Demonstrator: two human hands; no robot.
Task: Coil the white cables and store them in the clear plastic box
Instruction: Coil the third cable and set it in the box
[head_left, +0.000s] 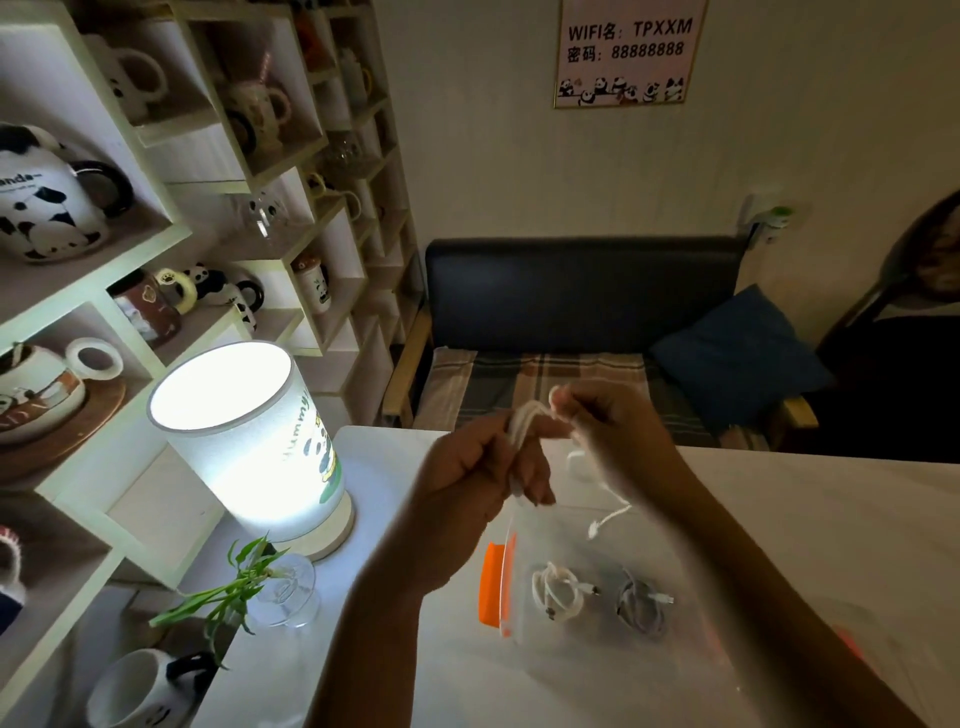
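Observation:
Both hands are raised above the white table (810, 525), working one white cable (608, 488). My left hand (483, 467) grips several loops of it between fingers and thumb. My right hand (608, 431) pinches the same cable just to the right; its free end with a plug dangles down to about the box. The clear plastic box (613, 639) with an orange latch (491, 582) lies below the hands. Inside it rest a coiled white cable (558, 590) and a second coiled cable (641, 605).
A lit cylindrical lamp (249, 441) stands at the table's left, with a small plant in a glass (280, 592) and a mug (140, 686) near it. Shelves of panda mugs fill the left wall. A dark bench with a blue cushion (743, 353) lies beyond the table.

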